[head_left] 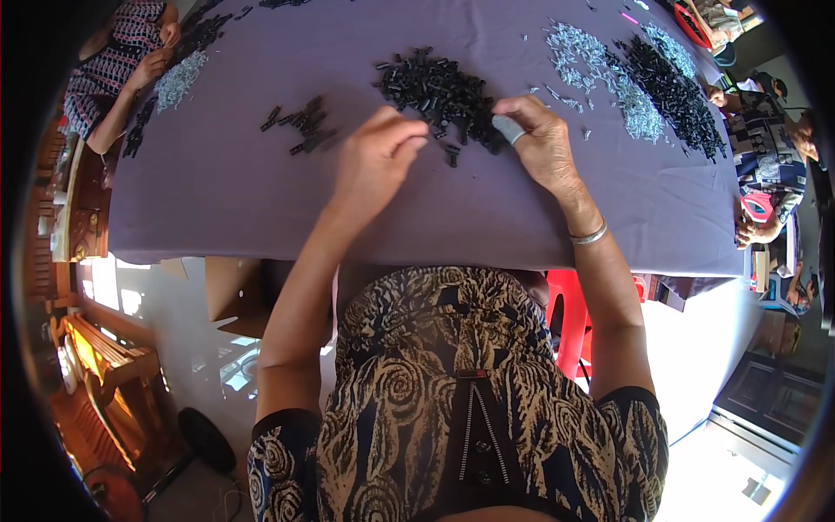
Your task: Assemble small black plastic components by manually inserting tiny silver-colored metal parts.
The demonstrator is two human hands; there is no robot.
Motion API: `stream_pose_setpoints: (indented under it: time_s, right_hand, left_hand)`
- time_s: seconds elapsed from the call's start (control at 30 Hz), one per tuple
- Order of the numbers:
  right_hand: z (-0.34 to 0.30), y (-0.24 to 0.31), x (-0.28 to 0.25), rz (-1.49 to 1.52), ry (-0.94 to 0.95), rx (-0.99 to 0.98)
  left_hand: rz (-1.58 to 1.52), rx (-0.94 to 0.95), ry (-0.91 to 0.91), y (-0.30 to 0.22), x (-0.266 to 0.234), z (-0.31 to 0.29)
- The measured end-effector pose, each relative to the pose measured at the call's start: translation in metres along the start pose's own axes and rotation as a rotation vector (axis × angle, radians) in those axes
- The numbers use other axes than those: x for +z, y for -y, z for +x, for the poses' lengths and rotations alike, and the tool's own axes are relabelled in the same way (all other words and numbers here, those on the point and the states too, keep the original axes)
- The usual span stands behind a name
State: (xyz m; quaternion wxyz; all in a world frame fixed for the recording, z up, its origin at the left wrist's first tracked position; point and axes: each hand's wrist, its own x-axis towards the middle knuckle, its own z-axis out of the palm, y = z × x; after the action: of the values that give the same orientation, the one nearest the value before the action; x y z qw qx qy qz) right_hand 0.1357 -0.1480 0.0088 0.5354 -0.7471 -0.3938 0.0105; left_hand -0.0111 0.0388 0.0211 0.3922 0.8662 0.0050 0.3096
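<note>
On cloth (261, 209), shiny black pieces (432, 83) are lying heaped; left hand (378, 152), right hand (545, 143) looking curled, contents unclear.

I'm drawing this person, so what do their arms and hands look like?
The right hand has a pale grey cover on one digit and a silver bangle at its wrist. The left hand, blurred, shows neither. Both sleeves are short and dark with pale swirls.
</note>
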Motion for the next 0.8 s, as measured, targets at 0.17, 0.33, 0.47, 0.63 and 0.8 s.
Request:
stream_pose_setpoints:
  time_s: [0.17,0.33,0.47,0.63,0.8]
  right_hand:
    - [0.003,-0.001,-0.015,0.144,-0.107,0.143]
    - [0.006,-0.001,-0.024,0.177,-0.185,0.130]
    - [0.007,-0.003,-0.040,0.267,-0.374,0.215]
    - [0.009,-0.016,-0.068,0.372,-0.465,0.300]
    - [0.018,-0.033,-0.069,-0.234,-0.240,0.206]
  left_hand:
    - [0.143,0.143,0.076,-0.006,0.031,-0.003]
    - [0.327,0.306,0.080,0.003,0.040,-0.003]
    - [0.335,0.301,0.085,0.003,0.036,-0.006]
    - [0.171,0.168,0.034,-0.002,0.034,-0.005]
    - [-0.104,0.035,-0.007,-0.004,0.028,-0.005]
